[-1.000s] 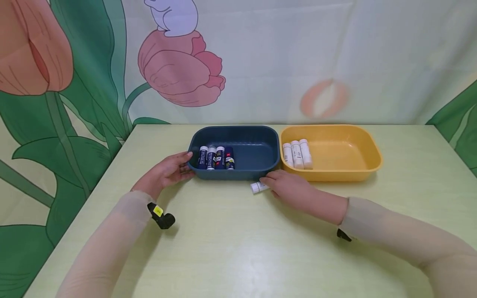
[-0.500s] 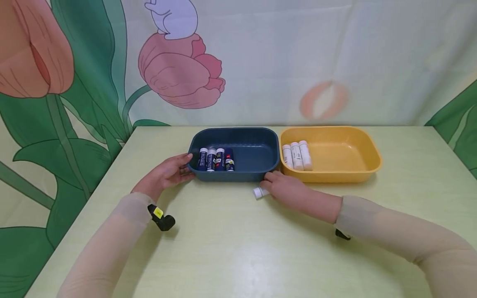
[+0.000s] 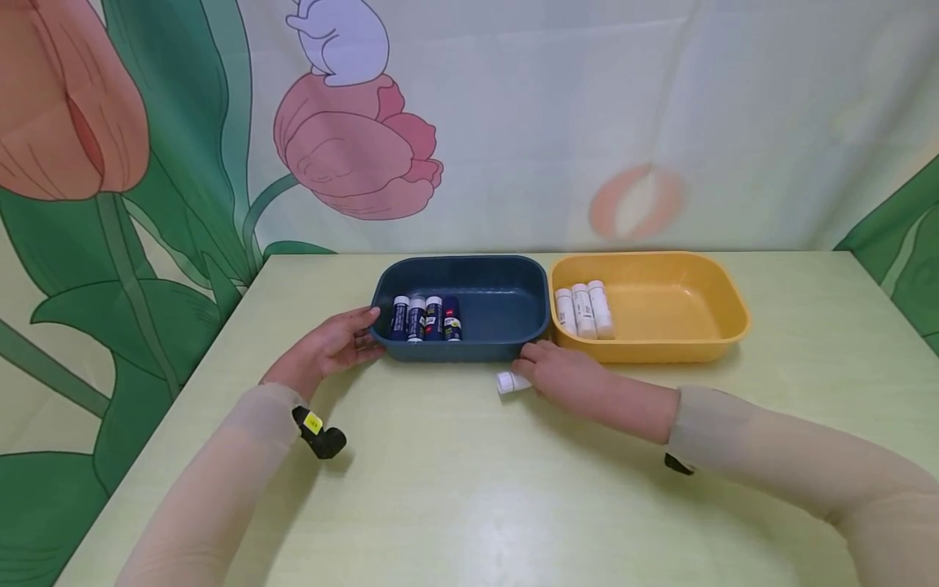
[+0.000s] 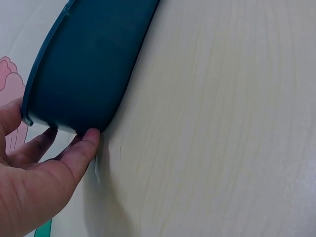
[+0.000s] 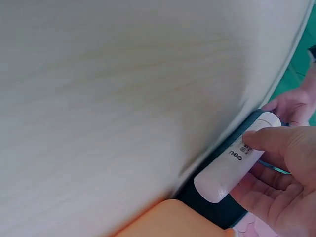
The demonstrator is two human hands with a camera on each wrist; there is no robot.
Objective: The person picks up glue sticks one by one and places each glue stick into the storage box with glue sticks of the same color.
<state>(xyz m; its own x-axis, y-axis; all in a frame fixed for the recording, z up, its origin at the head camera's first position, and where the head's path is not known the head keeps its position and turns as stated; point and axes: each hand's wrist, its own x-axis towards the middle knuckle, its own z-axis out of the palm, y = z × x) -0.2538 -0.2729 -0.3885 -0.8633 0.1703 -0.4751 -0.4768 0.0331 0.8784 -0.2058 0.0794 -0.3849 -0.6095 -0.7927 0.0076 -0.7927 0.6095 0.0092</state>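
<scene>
My right hand (image 3: 566, 377) pinches a white glue stick (image 5: 229, 165) between thumb and fingers, just in front of where the two trays meet. Its capped end points left in the head view, and the label faces the right wrist camera. At the left end of the dark blue tray (image 3: 499, 350), my left hand (image 3: 333, 342) grips with its thumb at the rim and fingers against the end wall, low down. Several dark blue glue sticks (image 3: 416, 318) lie side by side in that tray. The yellow tray (image 3: 675, 350) holds three white glue sticks (image 3: 584, 310).
Both trays stand side by side near the back of the pale table (image 3: 440, 489). Behind them hangs a cloth (image 3: 513, 122) printed with flowers. A small black camera (image 3: 320, 434) sits on the left wrist.
The right hand, still holding the white glue stick, has shifted very slightly, and the stick's angle has changed a little. The left hand stays at the blue tray. The head view has tilted slightly.
</scene>
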